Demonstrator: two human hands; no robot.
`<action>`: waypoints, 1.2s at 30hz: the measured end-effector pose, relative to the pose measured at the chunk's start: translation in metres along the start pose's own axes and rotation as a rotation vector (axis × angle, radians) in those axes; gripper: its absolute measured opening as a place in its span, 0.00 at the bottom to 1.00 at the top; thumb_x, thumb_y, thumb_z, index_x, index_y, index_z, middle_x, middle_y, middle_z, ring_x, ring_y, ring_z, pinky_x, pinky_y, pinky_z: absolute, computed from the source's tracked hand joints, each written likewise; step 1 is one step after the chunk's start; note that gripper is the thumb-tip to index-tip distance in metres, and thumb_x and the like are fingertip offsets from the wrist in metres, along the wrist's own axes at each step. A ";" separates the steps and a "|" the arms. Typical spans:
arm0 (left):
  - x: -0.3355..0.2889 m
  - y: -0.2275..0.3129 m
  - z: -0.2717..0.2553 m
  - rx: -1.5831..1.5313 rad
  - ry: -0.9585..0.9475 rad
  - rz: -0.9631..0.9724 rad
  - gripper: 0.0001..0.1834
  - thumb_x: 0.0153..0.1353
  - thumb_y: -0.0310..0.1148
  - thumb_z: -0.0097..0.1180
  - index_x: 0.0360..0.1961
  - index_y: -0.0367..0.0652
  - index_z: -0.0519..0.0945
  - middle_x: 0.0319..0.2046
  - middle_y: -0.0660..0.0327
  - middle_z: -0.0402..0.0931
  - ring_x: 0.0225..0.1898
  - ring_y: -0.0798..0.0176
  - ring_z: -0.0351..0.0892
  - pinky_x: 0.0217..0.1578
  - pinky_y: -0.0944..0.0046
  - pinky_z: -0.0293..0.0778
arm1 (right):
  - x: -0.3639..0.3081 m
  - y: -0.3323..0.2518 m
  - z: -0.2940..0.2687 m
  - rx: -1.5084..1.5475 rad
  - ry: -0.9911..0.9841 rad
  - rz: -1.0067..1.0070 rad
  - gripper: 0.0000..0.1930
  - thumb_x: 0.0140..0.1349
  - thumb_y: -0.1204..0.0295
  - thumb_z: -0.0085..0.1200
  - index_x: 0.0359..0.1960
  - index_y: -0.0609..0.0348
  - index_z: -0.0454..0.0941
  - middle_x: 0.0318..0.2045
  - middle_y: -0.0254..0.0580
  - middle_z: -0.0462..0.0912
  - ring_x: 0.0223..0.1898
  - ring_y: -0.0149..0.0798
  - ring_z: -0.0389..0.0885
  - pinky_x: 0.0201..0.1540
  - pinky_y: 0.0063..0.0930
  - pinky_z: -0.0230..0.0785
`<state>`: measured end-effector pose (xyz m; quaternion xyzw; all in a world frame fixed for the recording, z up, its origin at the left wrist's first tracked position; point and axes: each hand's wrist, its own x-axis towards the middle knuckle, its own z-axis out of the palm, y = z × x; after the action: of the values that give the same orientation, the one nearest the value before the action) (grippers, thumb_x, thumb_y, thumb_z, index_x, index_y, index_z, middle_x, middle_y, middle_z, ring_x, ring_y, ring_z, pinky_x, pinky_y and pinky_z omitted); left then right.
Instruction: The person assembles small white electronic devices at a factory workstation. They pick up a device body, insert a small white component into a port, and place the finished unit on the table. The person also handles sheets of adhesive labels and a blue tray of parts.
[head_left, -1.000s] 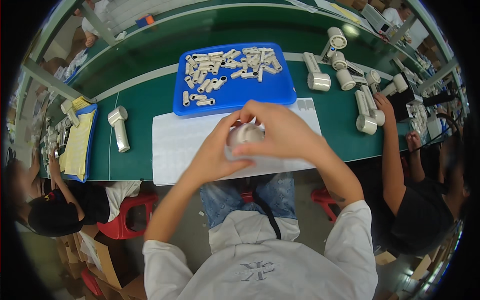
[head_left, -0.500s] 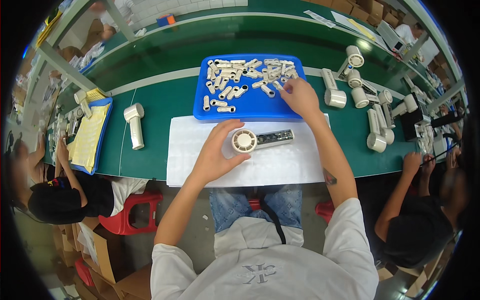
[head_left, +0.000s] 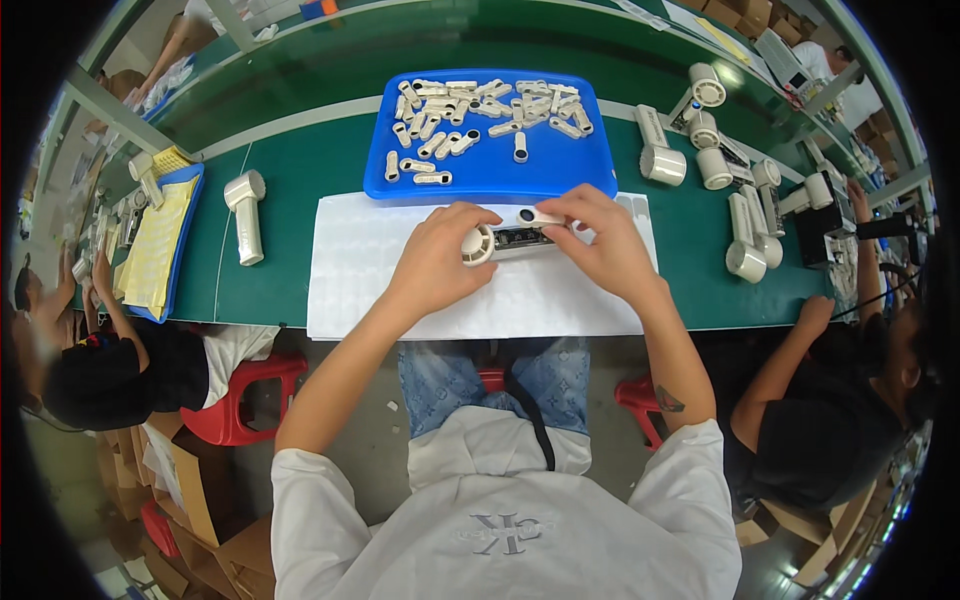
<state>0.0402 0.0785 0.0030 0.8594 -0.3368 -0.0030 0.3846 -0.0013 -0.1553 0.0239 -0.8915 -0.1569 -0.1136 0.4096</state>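
A white handheld fan (head_left: 478, 246) lies on the white paper sheets (head_left: 365, 275), its handle pointing right. The handle's upper side is uncovered and shows dark electronics (head_left: 519, 238). My left hand (head_left: 432, 256) is closed around the fan's round head, thumb at the near side and fingers at the far side. Pinched in my right hand (head_left: 606, 238) is a small white cover piece (head_left: 532, 217) with a dark oval window, held just above the handle. Fingers hide its right end and part of the handle. Beyond my hands stands a blue tray (head_left: 567, 172) with many similar cover pieces.
Another white fan (head_left: 246, 215) lies to the left, near a blue-edged tray with yellow sheets (head_left: 160, 240). Several fans (head_left: 745, 240) and a black box-shaped device (head_left: 825, 235) stand on the right. People sit at both sides; a red stool (head_left: 235, 405) is at lower left.
My right hand has come from the tray to the fan's handle, bringing a cover piece. My left hand has closed on the fan's head. The whole view has shifted slightly.
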 end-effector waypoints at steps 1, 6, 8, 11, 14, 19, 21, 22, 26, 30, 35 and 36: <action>0.002 0.000 0.001 0.003 0.010 -0.001 0.23 0.42 0.25 0.63 0.45 0.41 0.79 0.46 0.56 0.77 0.51 0.50 0.73 0.53 0.55 0.70 | 0.000 0.001 0.005 -0.007 -0.003 -0.004 0.10 0.57 0.75 0.58 0.40 0.60 0.82 0.35 0.40 0.79 0.37 0.40 0.79 0.38 0.31 0.71; 0.004 -0.001 0.012 0.079 0.128 0.002 0.20 0.39 0.24 0.56 0.39 0.41 0.81 0.43 0.57 0.77 0.46 0.51 0.74 0.49 0.57 0.71 | 0.001 0.006 0.017 -0.072 0.008 -0.035 0.11 0.55 0.76 0.56 0.40 0.60 0.82 0.35 0.42 0.79 0.37 0.42 0.79 0.38 0.33 0.72; 0.002 -0.002 0.016 0.136 0.208 0.037 0.19 0.37 0.25 0.56 0.37 0.41 0.81 0.41 0.58 0.77 0.44 0.51 0.74 0.47 0.57 0.72 | 0.001 0.004 0.019 -0.050 0.003 -0.016 0.11 0.54 0.76 0.56 0.40 0.61 0.82 0.35 0.41 0.78 0.37 0.43 0.79 0.38 0.34 0.72; 0.004 -0.007 0.017 0.157 0.256 0.079 0.19 0.36 0.25 0.55 0.36 0.42 0.81 0.40 0.59 0.77 0.42 0.52 0.73 0.45 0.58 0.72 | 0.000 0.004 0.022 -0.033 0.001 0.002 0.11 0.54 0.77 0.57 0.40 0.61 0.82 0.35 0.41 0.78 0.37 0.43 0.78 0.39 0.35 0.72; 0.003 -0.008 0.018 0.156 0.253 0.072 0.19 0.36 0.25 0.55 0.36 0.42 0.81 0.40 0.59 0.78 0.42 0.52 0.73 0.45 0.58 0.72 | -0.001 0.007 0.026 -0.062 0.021 -0.039 0.11 0.53 0.77 0.57 0.40 0.60 0.82 0.35 0.42 0.77 0.39 0.44 0.78 0.42 0.36 0.71; 0.005 -0.007 0.009 0.127 0.139 0.042 0.17 0.40 0.28 0.60 0.36 0.41 0.81 0.39 0.59 0.78 0.44 0.52 0.74 0.46 0.58 0.72 | 0.003 0.007 0.031 -0.069 0.016 -0.069 0.11 0.53 0.78 0.58 0.39 0.60 0.83 0.35 0.42 0.77 0.41 0.45 0.77 0.44 0.36 0.71; 0.008 -0.006 0.004 0.130 0.073 0.027 0.17 0.42 0.30 0.64 0.37 0.41 0.81 0.40 0.58 0.78 0.45 0.52 0.75 0.47 0.57 0.72 | 0.005 0.005 0.031 -0.046 -0.005 -0.049 0.10 0.53 0.78 0.59 0.38 0.60 0.83 0.35 0.42 0.77 0.40 0.45 0.77 0.43 0.36 0.71; 0.011 -0.006 0.000 0.142 0.028 0.018 0.18 0.43 0.31 0.66 0.38 0.41 0.81 0.40 0.58 0.78 0.45 0.52 0.75 0.47 0.57 0.72 | 0.005 0.005 0.031 -0.027 -0.018 -0.027 0.10 0.53 0.77 0.59 0.38 0.60 0.84 0.34 0.42 0.77 0.40 0.45 0.77 0.43 0.36 0.71; 0.014 -0.011 -0.001 0.064 -0.008 0.059 0.19 0.45 0.32 0.70 0.40 0.41 0.81 0.41 0.57 0.79 0.46 0.52 0.76 0.47 0.56 0.72 | 0.007 0.000 0.030 0.002 -0.065 0.044 0.09 0.53 0.76 0.60 0.37 0.60 0.84 0.34 0.42 0.77 0.39 0.44 0.77 0.42 0.36 0.70; 0.011 -0.014 0.005 0.010 0.074 0.159 0.18 0.46 0.28 0.69 0.41 0.42 0.81 0.41 0.57 0.79 0.46 0.51 0.76 0.47 0.56 0.72 | 0.005 0.001 0.034 -0.108 -0.015 -0.055 0.08 0.54 0.76 0.60 0.37 0.60 0.84 0.32 0.42 0.77 0.38 0.45 0.77 0.41 0.36 0.70; 0.013 -0.021 0.011 0.025 0.099 0.223 0.19 0.46 0.29 0.70 0.41 0.43 0.81 0.41 0.55 0.79 0.46 0.50 0.76 0.47 0.56 0.72 | 0.002 0.004 0.035 -0.206 0.060 -0.179 0.07 0.53 0.77 0.59 0.35 0.61 0.82 0.31 0.43 0.75 0.36 0.47 0.76 0.39 0.38 0.69; 0.011 -0.024 0.011 0.036 0.106 0.242 0.18 0.46 0.29 0.70 0.41 0.42 0.81 0.41 0.56 0.79 0.45 0.50 0.76 0.46 0.57 0.72 | 0.000 0.002 0.038 -0.239 0.069 -0.182 0.07 0.53 0.77 0.59 0.34 0.61 0.82 0.30 0.43 0.75 0.36 0.47 0.76 0.38 0.39 0.69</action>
<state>0.0599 0.0768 -0.0178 0.8182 -0.4171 0.0950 0.3840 0.0024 -0.1273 -0.0016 -0.9114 -0.2084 -0.1987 0.2940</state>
